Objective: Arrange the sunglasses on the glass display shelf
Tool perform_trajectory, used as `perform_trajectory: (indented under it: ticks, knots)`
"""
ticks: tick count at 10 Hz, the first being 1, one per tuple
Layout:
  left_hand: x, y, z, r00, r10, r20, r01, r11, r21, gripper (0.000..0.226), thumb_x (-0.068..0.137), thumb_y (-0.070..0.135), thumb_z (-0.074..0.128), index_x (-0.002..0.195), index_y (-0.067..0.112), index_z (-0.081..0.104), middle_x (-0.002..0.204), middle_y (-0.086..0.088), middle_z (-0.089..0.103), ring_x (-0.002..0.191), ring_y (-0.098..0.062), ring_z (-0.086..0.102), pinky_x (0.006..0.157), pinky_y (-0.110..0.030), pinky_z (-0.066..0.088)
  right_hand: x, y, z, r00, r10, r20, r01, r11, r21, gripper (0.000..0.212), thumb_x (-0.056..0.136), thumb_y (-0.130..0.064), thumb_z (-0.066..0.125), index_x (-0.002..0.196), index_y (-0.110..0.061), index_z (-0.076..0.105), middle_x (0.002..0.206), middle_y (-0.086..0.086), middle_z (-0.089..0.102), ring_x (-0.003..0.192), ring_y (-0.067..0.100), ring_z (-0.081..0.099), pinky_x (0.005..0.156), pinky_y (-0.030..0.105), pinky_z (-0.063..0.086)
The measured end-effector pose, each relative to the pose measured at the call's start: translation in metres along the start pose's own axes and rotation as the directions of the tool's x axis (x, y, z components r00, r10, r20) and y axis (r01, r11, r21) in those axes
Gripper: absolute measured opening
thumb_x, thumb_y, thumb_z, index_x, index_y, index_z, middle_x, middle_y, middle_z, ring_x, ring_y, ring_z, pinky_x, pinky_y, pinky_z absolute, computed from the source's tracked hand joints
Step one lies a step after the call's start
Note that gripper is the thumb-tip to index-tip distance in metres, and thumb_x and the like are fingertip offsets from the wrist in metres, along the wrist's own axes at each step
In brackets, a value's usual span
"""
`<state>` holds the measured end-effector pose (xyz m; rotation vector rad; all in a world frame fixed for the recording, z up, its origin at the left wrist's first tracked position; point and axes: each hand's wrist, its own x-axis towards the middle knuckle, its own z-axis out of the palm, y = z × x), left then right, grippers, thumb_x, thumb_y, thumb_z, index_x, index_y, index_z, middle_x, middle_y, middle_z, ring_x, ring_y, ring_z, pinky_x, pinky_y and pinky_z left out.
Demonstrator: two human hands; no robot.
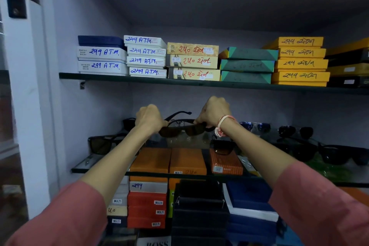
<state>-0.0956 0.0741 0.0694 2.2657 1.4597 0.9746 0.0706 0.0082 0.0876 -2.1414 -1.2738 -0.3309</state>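
Across the upper half of the frame, a glass shelf (67,75) stacked with labelled boxes (192,61). Below it, across the middle, the glass display shelf (83,167) with dark sunglasses along its back. At frame centre, left hand (148,118) and right hand (214,113) closed on either end of a brown-lensed pair of sunglasses (182,129), held just above that shelf.

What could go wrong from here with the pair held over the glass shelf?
1. Both the left hand and right hand pinch the brown-lens sunglasses at the ends; a slip would drop them onto the glass shelf.
2. One temple sticks up, so it may not sit flat.
3. The forearms could brush the black sunglasses near the shelf's front.
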Motion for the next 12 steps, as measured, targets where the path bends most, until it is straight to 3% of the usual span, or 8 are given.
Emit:
perform_trajectory:
  ticks: [1,2,3,4,6,7,10,12]
  knots:
    - [-0.003,0.005,-0.004,0.998,-0.052,-0.02,0.053,0.997,0.058,0.035,0.071,0.031,0.084,0.07,0.005,0.06,0.089,-0.014,0.071,0.085,-0.028,0.07,0.069,-0.033,0.057,-0.003,-0.002,-0.001,1.0,-0.007,-0.005,0.007,1.0,0.008,0.045,0.058,-0.04,0.088,0.085,-0.006,0.076,0.084,0.013,0.075,0.08,0.028,0.071,0.072,0.035,0.061]
    - [-0.003,0.007,-0.007,0.997,-0.062,-0.04,0.066,0.991,0.118,0.031,0.073,0.022,0.083,0.088,-0.002,0.069,0.087,-0.013,0.073,0.085,-0.027,0.072,0.071,-0.033,0.06,-0.004,-0.001,-0.004,1.0,0.011,-0.017,-0.01,1.0,0.026,0.044,0.06,-0.038,0.088,0.087,-0.006,0.075,0.087,0.013,0.074,0.085,0.03,0.07,0.072,0.034,0.059]
    - [-0.002,0.007,-0.008,0.995,-0.1,0.005,0.098,0.986,0.131,0.018,0.077,0.016,0.079,0.081,0.001,0.069,0.07,-0.01,0.073,0.064,-0.019,0.072,0.06,-0.03,0.059,-0.007,0.004,-0.007,0.998,0.069,-0.007,-0.068,0.995,0.075,0.034,0.064,-0.034,0.085,0.081,-0.006,0.075,0.081,0.01,0.073,0.078,0.027,0.068,0.062,0.031,0.056]
    - [-0.004,0.008,-0.01,0.991,-0.132,0.031,0.127,0.984,0.124,0.023,0.081,0.025,0.074,0.069,0.01,0.062,0.06,-0.004,0.071,0.049,-0.014,0.066,0.057,-0.024,0.055,-0.014,0.008,-0.008,0.991,0.123,0.06,-0.128,0.988,0.085,0.028,0.066,-0.034,0.081,0.07,-0.009,0.07,0.069,0.006,0.066,0.067,0.025,0.062,0.051,0.024,0.043]
    - [-0.005,0.001,-0.004,0.985,-0.146,0.096,0.124,0.971,0.204,0.026,0.084,0.032,0.067,0.097,0.01,0.069,0.091,-0.006,0.078,0.083,-0.018,0.075,0.062,-0.027,0.051,-0.019,0.011,0.003,0.973,0.158,0.17,-0.173,0.982,0.072,0.025,0.066,-0.029,0.078,0.078,-0.007,0.073,0.082,0.009,0.076,0.082,0.026,0.073,0.069,0.033,0.056]
    - [-0.005,-0.006,0.006,0.991,-0.122,0.048,0.105,0.957,0.269,0.038,0.085,0.033,0.065,0.114,0.008,0.063,0.114,-0.01,0.068,0.103,-0.027,0.067,0.08,-0.034,0.052,-0.021,0.01,0.01,0.965,0.155,0.21,-0.166,0.985,0.037,0.023,0.065,-0.025,0.077,0.078,-0.008,0.07,0.085,0.009,0.076,0.083,0.025,0.072,0.068,0.031,0.055]
    - [0.002,-0.01,0.016,0.989,-0.109,0.097,0.071,0.939,0.337,0.032,0.087,0.034,0.063,0.106,0.009,0.066,0.096,-0.006,0.064,0.088,-0.022,0.063,0.077,-0.032,0.049,-0.019,0.012,0.022,0.968,0.127,0.217,-0.119,0.992,-0.047,0.026,0.073,-0.027,0.074,0.09,-0.008,0.071,0.088,0.009,0.076,0.085,0.024,0.072,0.086,0.04,0.057]
    - [-0.001,-0.009,0.017,0.99,-0.12,0.074,0.09,0.943,0.32,0.033,0.088,0.036,0.065,0.105,0.009,0.067,0.087,-0.004,0.059,0.075,-0.02,0.057,0.063,-0.029,0.044,-0.02,0.01,0.021,0.961,0.114,0.25,-0.086,0.989,-0.123,0.032,0.072,-0.042,0.076,0.076,-0.012,0.065,0.088,0.007,0.075,0.091,0.025,0.069,0.09,0.042,0.054]
